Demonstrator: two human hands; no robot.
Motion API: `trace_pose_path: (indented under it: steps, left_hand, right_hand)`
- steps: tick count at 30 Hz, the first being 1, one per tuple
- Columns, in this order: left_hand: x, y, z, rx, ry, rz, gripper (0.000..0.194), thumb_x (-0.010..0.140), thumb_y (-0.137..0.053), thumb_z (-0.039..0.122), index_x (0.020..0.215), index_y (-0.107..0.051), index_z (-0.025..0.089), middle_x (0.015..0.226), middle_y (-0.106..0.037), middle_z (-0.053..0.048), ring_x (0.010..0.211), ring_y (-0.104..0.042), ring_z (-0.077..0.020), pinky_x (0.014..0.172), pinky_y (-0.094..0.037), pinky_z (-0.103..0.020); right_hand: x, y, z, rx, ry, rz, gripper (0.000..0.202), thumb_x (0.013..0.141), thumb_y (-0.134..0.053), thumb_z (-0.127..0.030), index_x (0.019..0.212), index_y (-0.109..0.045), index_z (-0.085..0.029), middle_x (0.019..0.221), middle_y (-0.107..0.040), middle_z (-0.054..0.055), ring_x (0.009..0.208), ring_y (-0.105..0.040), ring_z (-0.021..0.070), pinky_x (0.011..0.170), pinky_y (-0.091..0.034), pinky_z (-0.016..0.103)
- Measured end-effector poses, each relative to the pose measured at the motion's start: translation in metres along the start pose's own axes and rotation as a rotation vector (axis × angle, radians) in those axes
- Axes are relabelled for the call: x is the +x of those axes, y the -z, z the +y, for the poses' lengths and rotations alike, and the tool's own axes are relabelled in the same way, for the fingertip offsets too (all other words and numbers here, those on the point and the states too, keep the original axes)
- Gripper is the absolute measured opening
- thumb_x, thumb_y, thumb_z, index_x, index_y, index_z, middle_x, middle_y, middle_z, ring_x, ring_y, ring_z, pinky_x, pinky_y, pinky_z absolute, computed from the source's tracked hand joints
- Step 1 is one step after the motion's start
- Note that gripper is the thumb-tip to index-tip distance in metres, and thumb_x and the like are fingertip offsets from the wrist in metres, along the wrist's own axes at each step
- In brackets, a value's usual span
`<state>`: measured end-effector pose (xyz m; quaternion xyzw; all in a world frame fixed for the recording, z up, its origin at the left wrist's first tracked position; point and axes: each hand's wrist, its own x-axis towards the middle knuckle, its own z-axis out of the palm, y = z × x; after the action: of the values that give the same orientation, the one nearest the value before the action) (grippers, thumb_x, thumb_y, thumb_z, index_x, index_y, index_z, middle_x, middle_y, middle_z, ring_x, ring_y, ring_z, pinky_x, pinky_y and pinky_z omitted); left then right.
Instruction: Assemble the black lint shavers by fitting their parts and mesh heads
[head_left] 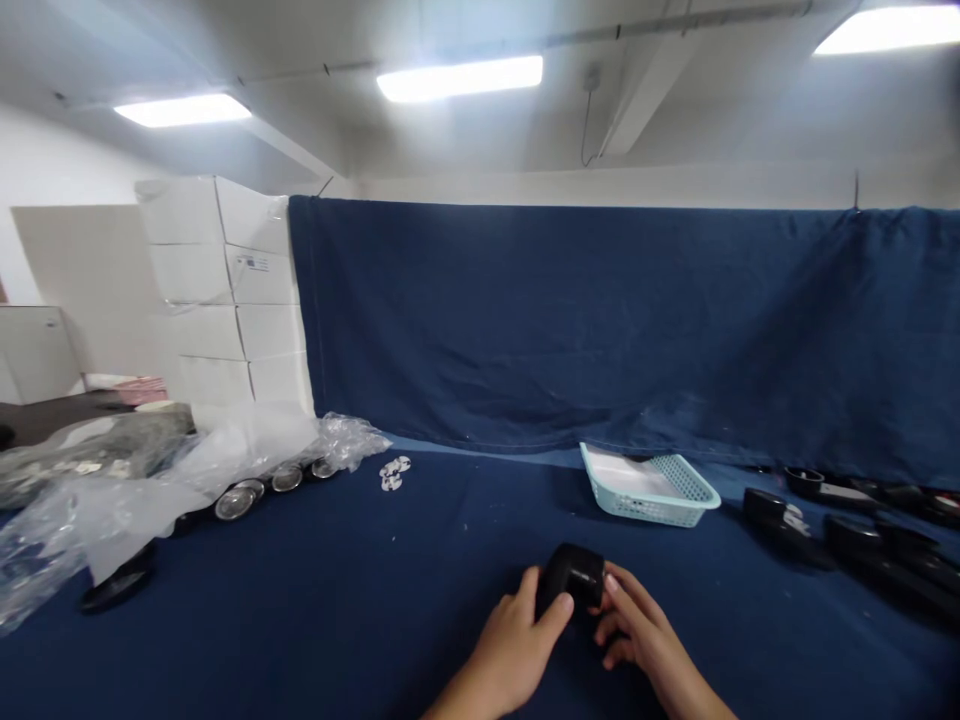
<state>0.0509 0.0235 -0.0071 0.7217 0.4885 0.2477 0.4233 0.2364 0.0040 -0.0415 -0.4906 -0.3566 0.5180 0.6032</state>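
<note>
A glossy black plastic housing [571, 574], rounded and bent like an elbow, is held above the blue cloth near the lower middle of the view. My left hand [517, 640] is closed round its left side, with the thumb lying across the near face. At its right end, the thumb and index finger of my right hand [636, 622] press against the rim, while the other fingers are curled below. Whether a small part sits between those right fingertips is hidden. The underside of the housing cannot be seen.
A light-blue plastic basket [651, 508] with white sheets stands beyond my hands. Black handled parts [784, 530] lie at right. Small white pieces [394, 472], round metallic-faced parts [235, 502] and clear plastic bags [112, 520] lie left. White boxes [214, 300] are stacked behind, beside a blue curtain [525, 320].
</note>
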Motion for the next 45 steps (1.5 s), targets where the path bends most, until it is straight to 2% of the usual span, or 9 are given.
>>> trace_pose_path:
  steps: [3,5,10,14,22,30,34,37,45]
  left_hand:
    - [-0.005,-0.005,0.002,0.080,-0.068,0.150,0.061,0.086,-0.046,0.058,0.134,-0.043,0.021,0.109,-0.066,-0.013,0.102,-0.063,-0.0295,0.089,-0.047,-0.041]
    - [-0.005,-0.008,0.001,0.083,-0.066,0.171,0.066,0.084,-0.050,0.058,0.138,-0.039,0.021,0.115,-0.065,-0.013,0.111,-0.058,-0.0310,0.095,-0.043,-0.043]
    - [-0.003,-0.011,-0.001,0.046,-0.119,0.246,0.069,0.078,-0.061,0.050,0.137,-0.039,0.020,0.121,-0.060,-0.013,0.114,-0.055,-0.0294,0.097,-0.042,-0.041]
    - [-0.007,-0.015,0.002,0.096,-0.257,0.279,0.075,0.065,-0.077,0.039,0.132,-0.044,0.025,0.126,-0.055,-0.010,0.113,-0.055,-0.0285,0.097,-0.044,-0.040]
    - [-0.013,-0.025,0.011,0.034,-0.391,0.267,0.072,0.057,-0.082,0.013,0.120,-0.053,0.032,0.118,-0.056,-0.001,0.104,-0.058,-0.0214,0.093,-0.048,-0.032]
    - [-0.005,-0.025,0.005,0.073,-0.405,0.277,0.069,0.060,-0.079,0.011,0.121,-0.052,0.031,0.120,-0.055,-0.002,0.105,-0.058,-0.0220,0.094,-0.047,-0.033]
    - [-0.006,-0.023,0.005,0.198,-0.447,0.245,0.067,0.067,-0.068,0.005,0.125,-0.048,0.034,0.123,-0.053,0.000,0.107,-0.058,-0.0207,0.094,-0.047,-0.034]
    - [-0.009,-0.019,0.007,0.300,-0.491,0.210,0.066,0.071,-0.058,0.002,0.127,-0.046,0.034,0.124,-0.052,0.000,0.111,-0.055,-0.0209,0.095,-0.047,-0.035]
    - [-0.012,-0.017,0.008,0.327,-0.516,0.184,0.061,0.074,-0.054,0.003,0.127,-0.046,0.033,0.125,-0.051,-0.001,0.113,-0.054,-0.0215,0.097,-0.045,-0.036]
  right_hand:
    - [-0.002,0.002,-0.003,-0.017,0.049,0.041,0.066,0.068,-0.073,-0.056,0.120,-0.052,-0.022,0.080,-0.064,0.002,0.057,-0.063,0.0189,0.039,-0.050,0.028]
    - [-0.003,0.005,-0.005,0.028,0.027,0.005,0.059,0.073,-0.069,-0.057,0.117,-0.054,-0.021,0.085,-0.064,0.003,0.060,-0.064,0.0191,0.042,-0.051,0.029]
    - [-0.003,0.010,-0.011,0.246,-0.136,-0.159,0.041,0.082,-0.059,-0.055,0.095,-0.062,-0.017,0.075,-0.066,0.005,0.067,-0.065,0.0214,0.054,-0.054,0.032]
    - [-0.005,0.010,-0.018,0.451,-0.252,-0.240,0.040,0.084,-0.055,-0.052,0.110,-0.062,-0.021,0.091,-0.071,0.008,0.080,-0.067,0.0257,0.065,-0.056,0.039]
    - [-0.002,0.017,-0.026,0.503,-0.355,-0.152,0.040,0.084,-0.058,-0.045,0.112,-0.065,-0.019,0.095,-0.072,0.009,0.084,-0.066,0.0261,0.074,-0.053,0.040]
    - [0.002,0.018,-0.027,0.454,-0.304,-0.093,0.036,0.079,-0.066,-0.043,0.105,-0.068,-0.018,0.090,-0.074,0.007,0.083,-0.067,0.0231,0.073,-0.051,0.032]
    - [0.001,0.018,-0.027,0.462,-0.264,-0.078,0.028,0.078,-0.068,-0.042,0.087,-0.070,-0.016,0.082,-0.073,0.004,0.075,-0.067,0.0191,0.069,-0.051,0.027]
    - [-0.002,0.017,-0.028,0.458,-0.280,-0.074,0.024,0.077,-0.069,-0.039,0.074,-0.068,-0.015,0.074,-0.071,0.004,0.066,-0.065,0.0168,0.065,-0.051,0.026]
    - [-0.008,0.014,-0.032,0.394,-0.266,-0.004,0.023,0.076,-0.070,-0.036,0.069,-0.066,-0.014,0.072,-0.070,0.005,0.065,-0.065,0.0171,0.066,-0.052,0.027]
